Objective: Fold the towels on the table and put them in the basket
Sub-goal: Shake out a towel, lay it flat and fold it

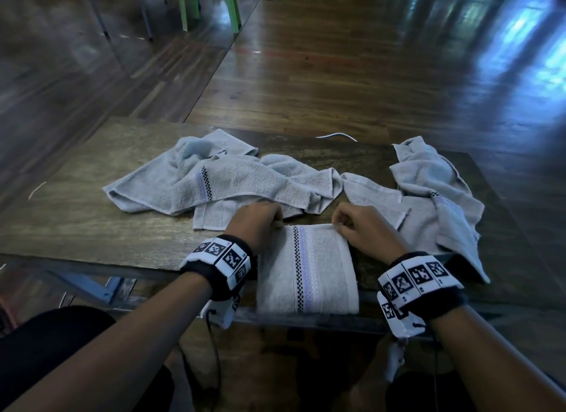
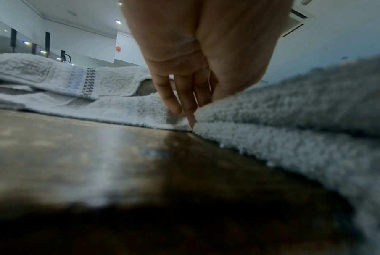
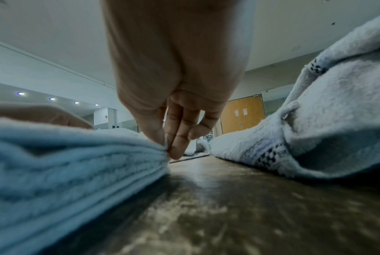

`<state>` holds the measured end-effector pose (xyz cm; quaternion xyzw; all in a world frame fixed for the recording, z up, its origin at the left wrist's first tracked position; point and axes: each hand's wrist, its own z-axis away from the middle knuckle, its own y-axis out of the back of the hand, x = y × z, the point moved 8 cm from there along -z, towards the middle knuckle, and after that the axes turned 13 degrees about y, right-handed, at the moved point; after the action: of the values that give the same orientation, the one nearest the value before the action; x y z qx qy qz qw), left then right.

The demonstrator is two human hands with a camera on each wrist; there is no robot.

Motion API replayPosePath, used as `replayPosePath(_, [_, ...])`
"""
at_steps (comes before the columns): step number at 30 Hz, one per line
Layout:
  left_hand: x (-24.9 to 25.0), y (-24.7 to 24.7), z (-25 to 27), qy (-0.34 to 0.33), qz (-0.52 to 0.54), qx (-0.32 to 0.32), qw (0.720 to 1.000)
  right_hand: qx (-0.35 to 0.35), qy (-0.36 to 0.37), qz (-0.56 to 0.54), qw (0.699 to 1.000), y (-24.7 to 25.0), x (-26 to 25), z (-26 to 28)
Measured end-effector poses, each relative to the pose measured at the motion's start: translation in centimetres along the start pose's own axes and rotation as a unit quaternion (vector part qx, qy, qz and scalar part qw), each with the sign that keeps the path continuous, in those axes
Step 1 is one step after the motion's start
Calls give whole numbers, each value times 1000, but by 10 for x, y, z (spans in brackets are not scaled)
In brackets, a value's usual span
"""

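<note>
A folded grey towel (image 1: 306,267) with a checkered stripe lies at the table's near edge, between my hands. My left hand (image 1: 260,220) pinches its far left corner, thumb on top and fingertips (image 2: 190,119) at the edge of the folded towel (image 2: 293,124). My right hand (image 1: 352,224) pinches the far right corner; thumb and fingers (image 3: 176,148) close on the stacked layers of the folded towel (image 3: 64,163). Unfolded grey towels lie behind: a crumpled pile (image 1: 214,178) at left, another crumpled towel (image 1: 438,197) at right. No basket is in view.
The dark wooden table (image 1: 76,212) ends just before my body, and the folded towel overhangs that edge. A white cable (image 1: 337,135) lies at the table's far edge. Green chair legs (image 1: 208,4) stand on the wooden floor beyond.
</note>
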<state>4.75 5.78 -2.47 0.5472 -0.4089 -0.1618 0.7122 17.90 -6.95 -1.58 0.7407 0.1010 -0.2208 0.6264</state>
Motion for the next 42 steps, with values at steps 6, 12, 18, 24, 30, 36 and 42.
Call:
replayPosePath(6, [12, 14, 26, -35, -46, 92, 994, 2, 41, 153, 987, -2, -20, 10])
replayPosePath(12, [24, -31, 70, 1, -96, -21, 995, -78, 2, 222, 972, -24, -34, 31])
replayPosePath(18, [10, -52, 65, 45, -69, -29, 996, -100, -93, 174, 975, -51, -24, 48])
replayPosePath(24, [-1, -52, 59, 73, -64, -30, 995, -98, -120, 136, 979, -56, -18, 51])
replayPosePath(30, [-24, -40, 67, 119, -61, -3, 991, -30, -154, 143, 977, -34, -11, 59])
replayPosePath(36, [-36, -8, 77, 221, 59, 43, 973, 21, -202, 45, 978, -15, 5, 69])
replayPosePath(42, [-50, -15, 84, 305, 116, -34, 945, 5, -217, -113, 970, -19, 5, 73])
